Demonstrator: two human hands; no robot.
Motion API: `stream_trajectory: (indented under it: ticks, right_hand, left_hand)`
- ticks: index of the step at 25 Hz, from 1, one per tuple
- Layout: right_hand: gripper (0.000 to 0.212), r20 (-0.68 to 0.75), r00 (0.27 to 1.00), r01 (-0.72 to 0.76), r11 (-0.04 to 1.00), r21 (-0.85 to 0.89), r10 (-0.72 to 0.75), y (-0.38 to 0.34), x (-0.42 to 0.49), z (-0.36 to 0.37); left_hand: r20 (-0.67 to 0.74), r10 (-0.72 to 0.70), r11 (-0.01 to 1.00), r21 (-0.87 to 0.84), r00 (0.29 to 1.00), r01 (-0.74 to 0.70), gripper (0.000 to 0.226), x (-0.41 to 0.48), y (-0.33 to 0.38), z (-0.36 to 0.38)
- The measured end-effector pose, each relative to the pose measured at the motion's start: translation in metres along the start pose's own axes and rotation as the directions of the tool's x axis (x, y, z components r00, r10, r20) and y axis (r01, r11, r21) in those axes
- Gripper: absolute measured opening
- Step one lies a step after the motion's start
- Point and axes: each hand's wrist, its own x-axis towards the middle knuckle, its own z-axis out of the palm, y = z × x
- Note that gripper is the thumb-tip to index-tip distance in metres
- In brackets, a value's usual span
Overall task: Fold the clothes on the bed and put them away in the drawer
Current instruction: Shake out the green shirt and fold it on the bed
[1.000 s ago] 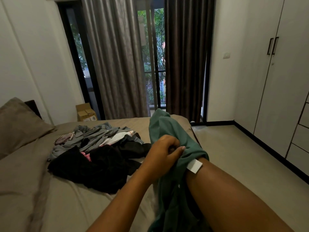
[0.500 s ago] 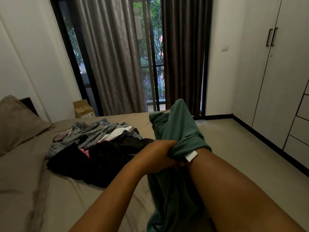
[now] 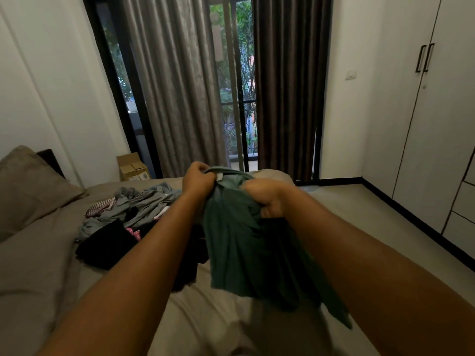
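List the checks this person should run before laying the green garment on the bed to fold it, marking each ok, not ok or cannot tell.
1. Left hand grips the green garment at its top edge: ok.
2. Right hand grips it too: ok.
3. Garment spread out flat: not ok, it hangs bunched between the hands.
4. Bare bed below to lay it on: ok.
5. Garment free of the pile of clothes: cannot tell, it hangs in front of them.
6. Drawers open: not ok, the fronts look shut.
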Motion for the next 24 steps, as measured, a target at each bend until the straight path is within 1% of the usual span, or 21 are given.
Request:
stream_trajectory:
  ticks: [1, 3, 4, 5, 6, 7, 8, 9, 10, 11, 12, 13, 14, 16, 17, 18, 19, 20, 21, 22, 24]
  right_hand:
    - [0.023, 0.031, 0.999, 0.017, 0.999, 0.051, -0.019, -0.002, -0.002, -0.006]
    - [0.028, 0.040, 0.993, 0.093, 0.961, 0.259, -0.107, -0.012, -0.013, -0.020]
    - [0.034, 0.028, 0.988, 0.132, 0.917, 0.376, -0.154, -0.015, -0.014, -0.025]
    - [0.039, 0.003, 0.984, 0.158, 0.872, 0.462, -0.180, -0.018, -0.012, -0.028]
    - [0.043, -0.039, 0.982, 0.179, 0.844, 0.506, -0.185, -0.020, -0.007, -0.026]
    - [0.047, -0.073, 0.982, 0.186, 0.819, 0.542, -0.174, -0.020, 0.002, -0.021]
    - [0.050, -0.079, 0.982, 0.187, 0.793, 0.579, -0.174, -0.021, 0.009, -0.015]
    - [0.051, -0.094, 0.980, 0.197, 0.759, 0.621, -0.178, -0.023, 0.014, -0.008]
    - [0.051, -0.104, 0.976, 0.212, 0.718, 0.662, -0.192, -0.027, 0.016, -0.002]
    - [0.049, -0.113, 0.970, 0.231, 0.682, 0.694, -0.214, -0.030, 0.019, 0.004]
    - [0.045, -0.114, 0.965, 0.245, 0.656, 0.713, -0.237, -0.035, 0.019, 0.010]
    - [0.042, -0.119, 0.961, 0.255, 0.636, 0.728, -0.250, -0.041, 0.019, 0.016]
    - [0.040, -0.125, 0.959, 0.262, 0.622, 0.738, -0.256, -0.046, 0.018, 0.022]
    - [0.039, -0.126, 0.946, 0.295, 0.632, 0.716, -0.298, -0.058, 0.014, 0.027]
    - [0.039, -0.134, 0.934, 0.325, 0.633, 0.703, -0.332, -0.065, 0.011, 0.026]
    - [0.041, -0.153, 0.921, 0.358, 0.620, 0.698, -0.359, -0.072, 0.008, 0.021]
    - [0.046, -0.193, 0.913, 0.385, 0.600, 0.701, -0.360, -0.078, 0.010, 0.011]
    - [0.052, -0.242, 0.912, 0.399, 0.587, 0.705, -0.330, -0.082, 0.012, 0.000]
    - [0.059, -0.282, 0.917, 0.397, 0.608, 0.687, -0.281, -0.082, 0.017, -0.012]
    - [0.065, -0.286, 0.933, 0.354, 0.692, 0.629, -0.217, -0.077, 0.022, -0.023]
    - [0.077, -0.224, 0.974, 0.108, 0.939, 0.325, -0.035, -0.054, 0.032, -0.035]
  left_hand:
    - [0.034, -0.075, 0.996, 0.049, 0.997, 0.073, 0.007, 0.010, -0.014, -0.007]
    - [0.173, -0.192, 0.977, 0.128, 0.966, 0.171, 0.011, 0.016, -0.036, -0.019]
    - [0.240, -0.230, 0.970, 0.138, 0.943, 0.201, 0.007, 0.012, -0.039, -0.023]
    - [0.262, -0.213, 0.974, 0.138, 0.941, 0.182, 0.009, 0.007, -0.040, -0.023]
    - [0.198, -0.118, 0.985, 0.147, 0.973, 0.090, 0.022, -0.002, -0.037, -0.023]
    - [0.061, 0.048, 0.987, 0.151, 0.997, -0.057, 0.028, -0.014, -0.032, -0.020]
    - [-0.091, 0.249, 0.963, 0.126, 0.964, -0.237, 0.023, -0.034, -0.028, -0.015]
    - [-0.200, 0.411, 0.911, 0.080, 0.889, -0.404, 0.013, -0.056, -0.028, -0.007]
    - [-0.201, 0.507, 0.859, 0.035, 0.838, -0.511, 0.007, -0.080, -0.032, 0.002]
    - [-0.122, 0.563, 0.824, 0.014, 0.817, -0.566, 0.012, -0.102, -0.042, 0.011]
    - [0.025, 0.577, 0.814, 0.064, 0.816, -0.578, 0.020, -0.115, -0.058, 0.020]
    - [0.181, 0.563, 0.780, 0.207, 0.806, -0.591, 0.030, -0.122, -0.077, 0.028]
    - [0.318, 0.515, 0.696, 0.387, 0.796, -0.605, 0.043, -0.119, -0.098, 0.033]
    - [0.504, 0.366, 0.438, 0.648, 0.782, -0.623, 0.067, -0.109, -0.127, 0.035]
    - [0.543, 0.333, 0.345, 0.691, 0.771, -0.636, 0.067, -0.105, -0.134, 0.032]
    - [0.549, 0.365, 0.300, 0.695, 0.752, -0.653, 0.055, -0.101, -0.136, 0.028]
    - [0.526, 0.425, 0.325, 0.671, 0.737, -0.667, 0.039, -0.097, -0.136, 0.024]
    - [0.450, 0.499, 0.411, 0.630, 0.741, -0.659, 0.026, -0.094, -0.132, 0.018]
    - [0.326, 0.544, 0.535, 0.575, 0.773, -0.619, 0.021, -0.089, -0.125, 0.010]
    - [0.196, 0.549, 0.650, 0.512, 0.813, -0.562, 0.019, -0.081, -0.113, 0.003]
    - [0.034, 0.484, 0.817, 0.341, 0.874, -0.466, 0.020, -0.061, -0.080, -0.008]
